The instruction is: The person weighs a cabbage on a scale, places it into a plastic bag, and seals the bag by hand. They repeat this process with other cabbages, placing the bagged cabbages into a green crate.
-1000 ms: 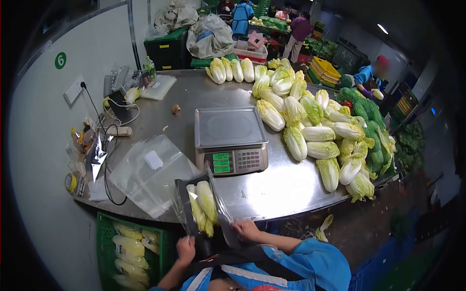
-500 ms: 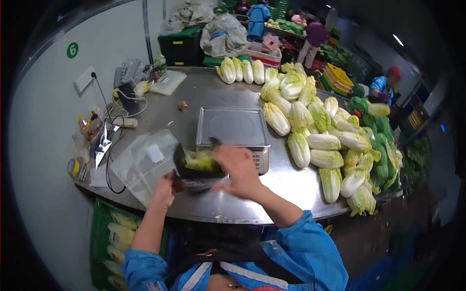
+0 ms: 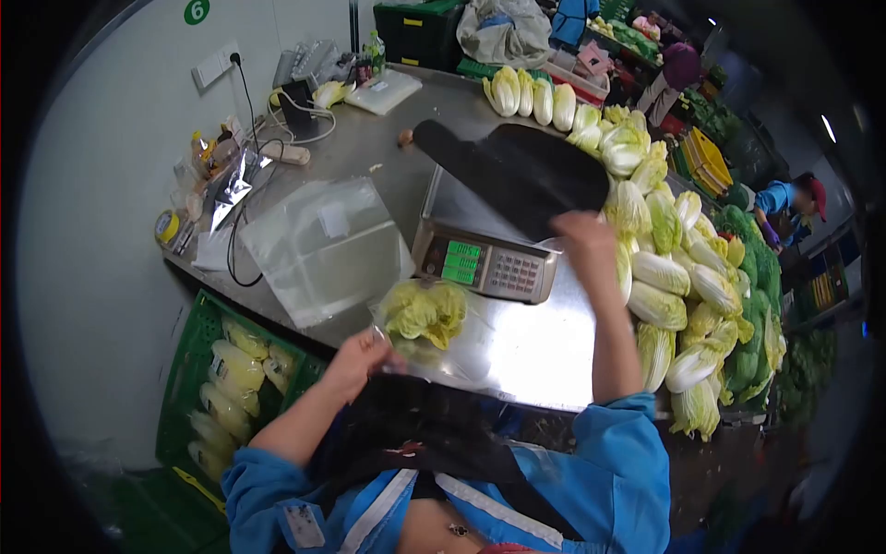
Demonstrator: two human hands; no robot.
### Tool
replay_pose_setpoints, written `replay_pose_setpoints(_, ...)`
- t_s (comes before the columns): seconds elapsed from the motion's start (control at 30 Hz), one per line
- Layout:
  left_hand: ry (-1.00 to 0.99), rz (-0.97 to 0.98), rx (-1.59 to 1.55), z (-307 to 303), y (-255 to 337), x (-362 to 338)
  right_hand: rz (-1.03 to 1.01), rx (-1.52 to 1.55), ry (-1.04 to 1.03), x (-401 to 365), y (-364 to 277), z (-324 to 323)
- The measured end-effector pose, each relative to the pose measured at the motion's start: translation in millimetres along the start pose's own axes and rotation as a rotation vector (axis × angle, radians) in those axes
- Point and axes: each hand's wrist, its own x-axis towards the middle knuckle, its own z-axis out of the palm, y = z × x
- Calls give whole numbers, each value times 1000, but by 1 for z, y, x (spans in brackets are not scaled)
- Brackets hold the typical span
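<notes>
My left hand [image 3: 360,360] pinches the edge of a clear plastic bag [image 3: 471,343] at the table's front edge. Inside the bag sits a cabbage [image 3: 425,314], its leafy yellow-green end showing. Farther right, my right hand [image 3: 583,238] holds the lower edge of a black flexible sheet [image 3: 526,175], which spreads over the scale's pan. The scale [image 3: 498,268] shows green lit digits, and its pan is mostly hidden. Flat clear bags [image 3: 318,245] with a small white label lie left of the scale.
Cabbages [image 3: 660,272] are piled on the right of the metal table [image 3: 388,138], with others along its back. A green crate [image 3: 189,388] of bagged cabbages stands below left. Cables, a charger and bottles [image 3: 198,152] lie by the wall. A co-worker [image 3: 784,203] is at far right.
The black sheet, which was curled around the cabbage, is now spread over the scale in my right hand. The bagged cabbage stays by my left hand. The view has shifted.
</notes>
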Motion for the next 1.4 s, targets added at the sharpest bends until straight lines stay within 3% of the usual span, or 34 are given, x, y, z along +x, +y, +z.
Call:
replay_pose_setpoints(0.03, -62, -82, 22, -1, -12, -20, 47, 152, -183, -34, -20, 22)
replay_pose_setpoints(0.07, -119, -138, 106, -13, -38, -37, 168, 271, -196, -86, -48, 62)
replay_pose_setpoints(0.1, -159, -250, 69, -23, -61, -52, 463, 490, -320, -119, -108, 74)
replay_pose_setpoints(0.13, -133, -310, 203, -33, -91, -61, 322, 730, -358, -152, -156, 85)
replay_pose_setpoints(0.17, -122, -331, 169, -35, -105, -72, 178, 713, -646, -156, -206, 68)
replay_pose_setpoints(0.2, -99, -322, 151, -45, -129, -74, 150, 721, -730, -168, -246, 63)
replay_pose_setpoints(0.23, -80, -311, 133, -53, -147, -76, 143, 728, -790, -181, -276, 65)
replay_pose_setpoints(0.3, -22, -348, 49, -35, -123, -86, 141, 599, -720, -189, -299, 66)
replay_pose_setpoints(0.5, 52, -242, -53, -37, -148, -79, -137, 378, -711, -182, -302, 52)
replay_pose_setpoints(0.57, 86, -253, -26, -33, -152, -76, -197, 403, -687, -185, -296, 44)
replay_pose_setpoints(0.63, 179, 8, 224, -34, -164, -66, -187, 643, -673, -193, -289, 26)
replay_pose_setpoints(0.67, 184, -57, 59, -41, -153, -58, -175, 680, -718, -212, -290, 3)
replay_pose_setpoints(0.7, 158, -16, 194, -54, -149, -55, -36, 682, -861, -245, -287, -19)
replay_pose_setpoints(0.73, -16, -32, 257, -69, -148, -61, 176, 645, -1031, -280, -269, -43)
replay_pose_setpoints(0.77, -195, -46, 321, -85, -146, -67, 459, 405, -1239, -361, -251, -59)
replay_pose_setpoints(0.8, -306, -208, 348, -97, -136, -78, 463, 225, -1653, -443, -222, -86)
replay_pose_setpoints(0.83, -517, -95, 556, -113, -128, -84, 462, 219, -1652, -506, -207, -100)
replay_pose_setpoints(0.9, -470, -416, 426, -135, -112, -87, 529, 185, -1879, -485, -199, -106)
replay_pose_setpoints(0.93, -206, -92, 834, -132, -108, -81, 585, 157, -1826, -430, -209, -95)
replay_pose_setpoints(0.97, 77, 252, 1208, -124, -103, -71, 641, 131, -1583, -363, -217, -80)
replay_pose_setpoints(1.0, 237, 589, 1533, -104, -91, -63, 377, -126, -819, -349, -209, -38)
replay_pose_setpoints(1.03, 173, 736, 1677, -91, -87, -54, 498, 102, -565, -301, -210, -16)
replay_pose_setpoints(1.07, 46, 903, 1709, -78, -88, -45, 449, 169, -453, -278, -212, 11)
replay_pose_setpoints(1.1, -84, 1066, 1734, -66, -90, -37, 249, 229, -447, -256, -213, 33)
replay_pose_setpoints(1.13, -227, 1056, 1680, -58, -90, -28, -5, 261, -354, -239, -207, 54)
replay_pose_setpoints(1.17, -249, 1006, 1590, -58, -95, -18, -5, 263, -348, -247, -205, 69)
replay_pose_setpoints(1.23, -79, 810, 1399, -74, -105, -5, 559, 711, -553, -259, -193, 100)
replay_pose_setpoints(1.27, 61, 469, 954, -85, -106, 6, 1047, 894, -400, -243, -187, 98)
replay_pose_setpoints(1.3, 188, 132, 492, -87, -101, 11, 1314, 1208, -227, -234, -173, 101)
replay_pose_setpoints(1.37, 272, 90, 518, -85, -102, 22, 1476, 1157, -195, -229, -181, 112)
replay_pose_setpoints(1.4, 356, 21, 597, -87, -109, 30, 1442, 1062, -265, -241, -183, 126)
